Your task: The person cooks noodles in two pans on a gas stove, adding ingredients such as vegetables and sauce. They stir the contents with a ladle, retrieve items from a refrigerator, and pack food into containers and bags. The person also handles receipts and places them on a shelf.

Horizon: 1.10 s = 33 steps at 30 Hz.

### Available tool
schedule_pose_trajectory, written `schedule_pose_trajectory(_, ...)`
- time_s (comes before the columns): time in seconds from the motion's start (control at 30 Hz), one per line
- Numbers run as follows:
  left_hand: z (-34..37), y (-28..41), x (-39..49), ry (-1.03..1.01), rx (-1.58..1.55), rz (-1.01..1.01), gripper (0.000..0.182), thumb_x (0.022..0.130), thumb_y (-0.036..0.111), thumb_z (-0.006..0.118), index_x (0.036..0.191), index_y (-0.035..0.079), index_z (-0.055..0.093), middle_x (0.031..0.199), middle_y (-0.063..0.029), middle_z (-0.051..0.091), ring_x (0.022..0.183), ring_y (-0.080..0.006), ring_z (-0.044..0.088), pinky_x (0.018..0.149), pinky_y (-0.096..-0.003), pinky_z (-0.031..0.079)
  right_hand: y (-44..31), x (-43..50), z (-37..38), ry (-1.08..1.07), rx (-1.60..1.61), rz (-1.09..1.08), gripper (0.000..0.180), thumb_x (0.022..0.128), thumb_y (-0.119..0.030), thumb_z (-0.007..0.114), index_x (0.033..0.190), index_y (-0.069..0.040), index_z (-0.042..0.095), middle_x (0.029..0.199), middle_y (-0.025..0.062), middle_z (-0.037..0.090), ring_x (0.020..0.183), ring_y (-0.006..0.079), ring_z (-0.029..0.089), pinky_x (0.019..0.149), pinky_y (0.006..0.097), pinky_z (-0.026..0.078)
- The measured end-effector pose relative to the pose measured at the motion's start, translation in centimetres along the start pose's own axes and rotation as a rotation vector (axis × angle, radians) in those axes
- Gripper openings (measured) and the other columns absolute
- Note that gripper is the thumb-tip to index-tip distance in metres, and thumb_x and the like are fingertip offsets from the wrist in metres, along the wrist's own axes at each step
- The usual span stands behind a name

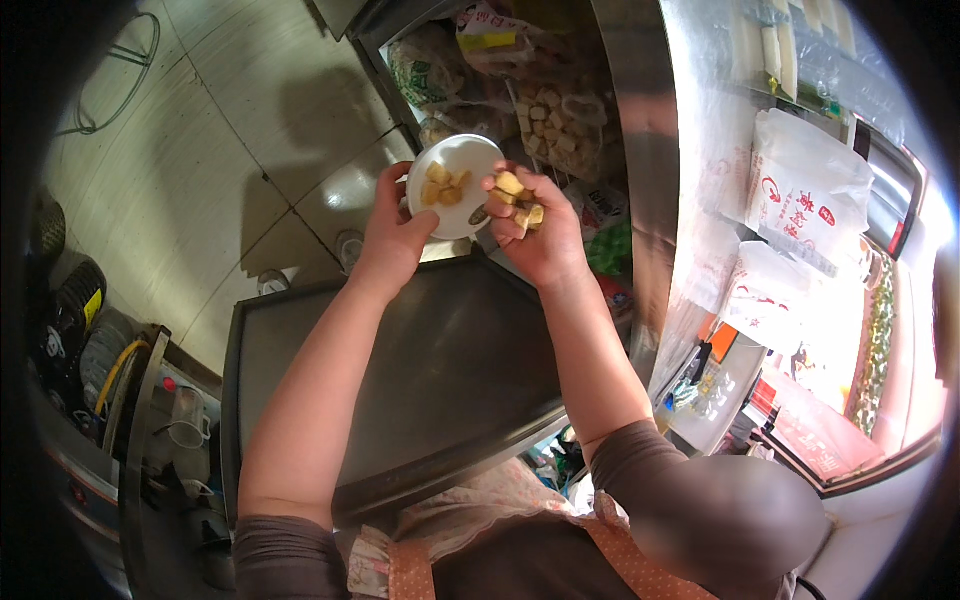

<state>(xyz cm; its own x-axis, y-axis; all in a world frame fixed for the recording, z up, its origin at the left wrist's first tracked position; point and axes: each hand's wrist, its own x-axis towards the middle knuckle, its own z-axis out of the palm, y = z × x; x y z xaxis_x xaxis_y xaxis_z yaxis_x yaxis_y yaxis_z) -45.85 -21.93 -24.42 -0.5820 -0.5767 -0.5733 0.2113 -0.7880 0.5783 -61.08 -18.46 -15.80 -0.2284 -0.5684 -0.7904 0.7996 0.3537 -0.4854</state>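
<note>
My left hand (401,225) grips the left rim of a round white bowl (456,226), thumb on its near edge. Inside, several golden-yellow food chunks (448,196), perhaps fried tofu, lie towards the far left. Just right of the rim, my right hand (536,225) is turned up and curled around several more yellow food chunks (510,184). Both hands are before an opened refrigerator compartment (611,142). In it sits a clear plastic bag of pale cubes (555,131), close beyond my right hand. A small dark patch at the bowl's right edge cannot be made out.
Under my forearms stands the opened dark door (450,360). More plastic bags (424,67) fill the compartment. A steel worktop (697,150) on the right bears white printed plastic bags (810,187). Leftward are floor tiles (225,172), a wire stand (142,60) and a shelf with a clear jug (189,420).
</note>
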Motion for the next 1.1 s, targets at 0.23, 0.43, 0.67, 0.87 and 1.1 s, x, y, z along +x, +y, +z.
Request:
schedule_pose_trajectory(0.23, -0.1, 0.0, -0.2, 0.000, 0.043, -0.007, 0.062, 0.075, -0.001, 0.053, 0.132, 0.009, 0.029, 0.121, -0.0108, 0.045, 0.110, -0.0209, 0.046, 0.094, -0.0317, 0.037, 0.7, 0.1, 0.9, -0.017, -0.076, 0.064, 0.025, 0.091, -0.023, 0.048, 0.107, -0.004, 0.053, 0.095, 0.0071, 0.059, 0.066, 0.0137, 0.048, 0.049, 0.0203, 0.036)
schedule_pose_trajectory(0.43, -0.1, -0.3, -0.4, 0.001, 0.002, -0.010, 0.064, 0.076, -0.002, 0.054, 0.134, 0.009, 0.028, 0.122, -0.0111, 0.045, 0.111, -0.0213, 0.046, 0.095, -0.0321, 0.037, 1.2, -0.9, 1.8, 0.109, -0.447, -0.151, 0.030, 0.091, -0.021, 0.046, 0.114, -0.005, 0.053, 0.107, 0.0043, 0.058, 0.068, 0.0125, 0.050, 0.050, 0.0211, 0.036)
schedule_pose_trajectory(0.67, 0.0, -0.8, -0.5, -0.020, 0.002, -0.013, 0.065, 0.076, -0.003, 0.053, 0.134, 0.008, 0.027, 0.123, -0.0113, 0.044, 0.113, -0.0217, 0.045, 0.095, -0.0331, 0.038, 0.9, -0.4, 1.1, -0.005, -0.133, 0.005, 0.029, 0.091, -0.023, 0.045, 0.111, -0.004, 0.055, 0.100, 0.0066, 0.060, 0.067, 0.0136, 0.049, 0.052, 0.0236, 0.037)
schedule_pose_trajectory(0.87, 0.2, -1.1, -0.9, -0.021, 0.007, -0.034, 0.065, 0.076, -0.005, 0.052, 0.134, 0.008, 0.027, 0.125, -0.0119, 0.044, 0.114, -0.0219, 0.045, 0.096, -0.0328, 0.037, 1.4, -0.4, 0.8, -0.006, -0.179, 0.026, 0.033, 0.091, -0.023, 0.049, 0.117, -0.003, 0.051, 0.095, 0.0083, 0.057, 0.067, 0.0116, 0.045, 0.052, 0.0207, 0.035)
schedule_pose_trajectory(1.1, 0.3, -1.0, -1.1, -0.029, -0.002, -0.028, 0.066, 0.075, -0.005, 0.053, 0.134, 0.008, 0.027, 0.125, -0.0121, 0.044, 0.114, -0.0223, 0.045, 0.096, -0.0321, 0.037, 1.6, -1.2, 1.9, 0.080, -0.602, -0.059, 0.033, 0.093, -0.023, 0.048, 0.119, -0.003, 0.050, 0.092, 0.0068, 0.056, 0.067, 0.0113, 0.048, 0.051, 0.0207, 0.035)
